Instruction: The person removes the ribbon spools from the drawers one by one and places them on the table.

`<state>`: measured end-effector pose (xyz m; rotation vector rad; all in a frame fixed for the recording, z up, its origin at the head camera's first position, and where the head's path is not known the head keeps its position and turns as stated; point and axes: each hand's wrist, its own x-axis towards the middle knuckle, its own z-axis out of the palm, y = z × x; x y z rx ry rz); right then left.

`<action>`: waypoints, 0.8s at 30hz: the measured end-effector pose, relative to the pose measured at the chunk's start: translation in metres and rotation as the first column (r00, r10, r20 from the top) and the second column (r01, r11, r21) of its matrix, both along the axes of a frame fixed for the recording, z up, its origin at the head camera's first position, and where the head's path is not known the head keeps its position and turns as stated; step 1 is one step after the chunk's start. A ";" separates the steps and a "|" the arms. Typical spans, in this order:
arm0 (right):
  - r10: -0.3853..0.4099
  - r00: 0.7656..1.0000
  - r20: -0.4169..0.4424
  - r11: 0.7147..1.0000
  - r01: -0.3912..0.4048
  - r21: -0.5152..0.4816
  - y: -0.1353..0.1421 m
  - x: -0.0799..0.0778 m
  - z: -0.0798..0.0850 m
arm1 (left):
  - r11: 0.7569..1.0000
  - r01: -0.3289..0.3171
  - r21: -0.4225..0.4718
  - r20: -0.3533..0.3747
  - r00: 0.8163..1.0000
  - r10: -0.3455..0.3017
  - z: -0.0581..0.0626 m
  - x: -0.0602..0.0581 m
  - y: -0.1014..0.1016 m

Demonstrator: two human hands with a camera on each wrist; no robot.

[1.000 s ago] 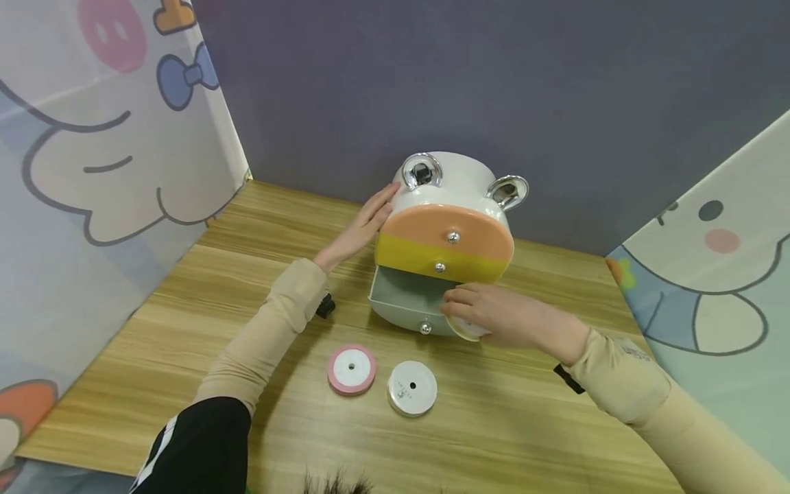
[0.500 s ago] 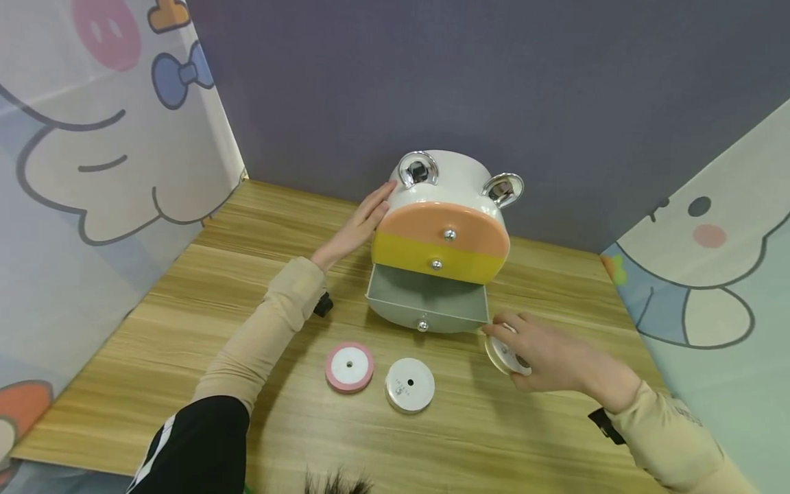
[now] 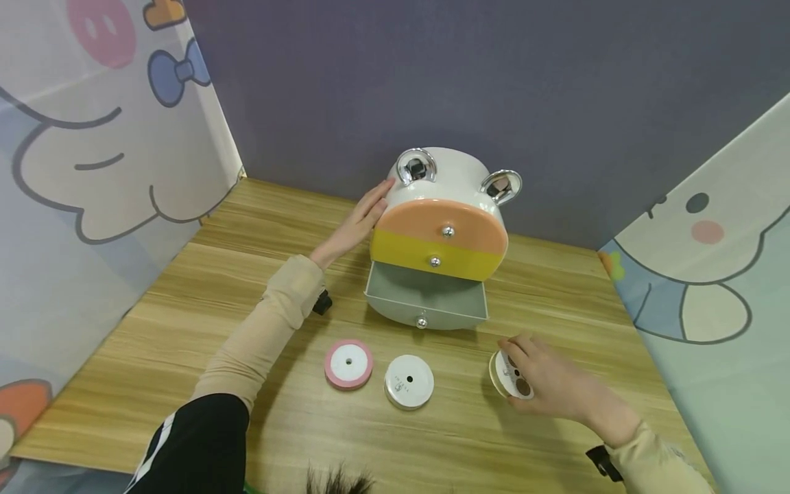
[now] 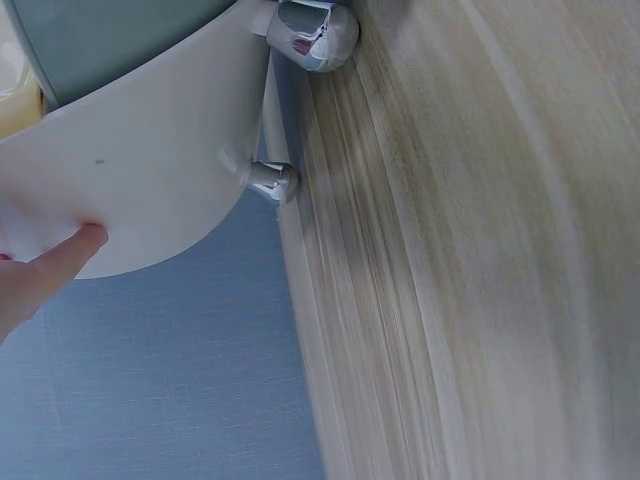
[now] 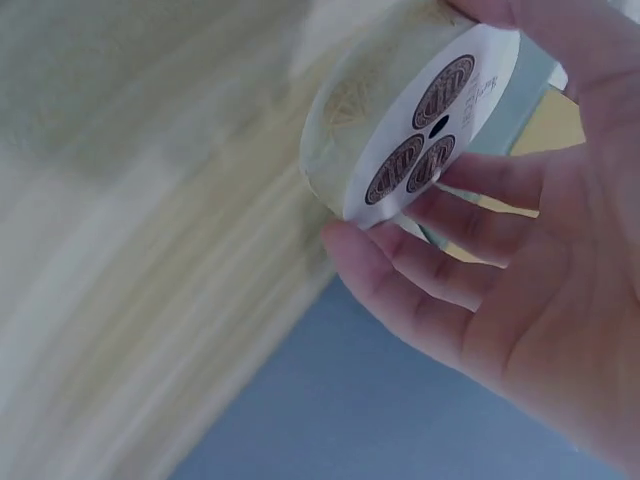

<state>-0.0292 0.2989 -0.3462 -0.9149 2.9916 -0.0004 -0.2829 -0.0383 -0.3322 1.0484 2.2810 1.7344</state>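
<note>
A ribbon spool (image 3: 507, 374) with a white, dark-printed face and pale yellow ribbon is held tilted by my right hand (image 3: 555, 381), low over the table to the right of the drawer box. The right wrist view shows thumb and fingers pinching that spool's rim. My left hand (image 3: 356, 223) rests with straight fingers against the left side of the small drawer box (image 3: 441, 175), which is white with orange and yellow fronts. Its grey-green bottom drawer (image 3: 395, 312) is pulled out, and nothing shows inside. A pink-rimmed spool (image 3: 348, 362) and a white spool (image 3: 409, 387) lie flat in front.
The wood-grain table (image 3: 278, 425) carries everything. A dark grey wall (image 3: 345, 89) stands behind the drawer box. Cartoon-printed panels (image 3: 111, 206) flank the table on both sides. Two shiny ear-shaped pieces (image 3: 501, 186) stick out from the box's top.
My right hand has carried the pale yellow spool from the pulled-out drawer's right corner outward to the right and toward me, down near the table. My left hand has stayed on the box.
</note>
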 end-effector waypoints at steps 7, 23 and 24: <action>-0.051 0.998 -0.027 0.999 0.051 0.002 0.000 0.002 -0.022 | 1.000 -0.012 0.002 -0.009 1.000 0.012 -0.018 -0.017 0.004; -0.154 0.984 0.088 0.988 0.156 -0.013 -0.013 0.003 -0.044 | 1.000 -0.026 0.015 -0.029 0.999 0.027 -0.028 -0.027 0.006; -0.159 0.984 0.087 0.987 0.160 -0.011 -0.014 0.003 -0.045 | 1.000 -0.024 0.016 -0.023 0.999 0.025 -0.027 -0.027 0.007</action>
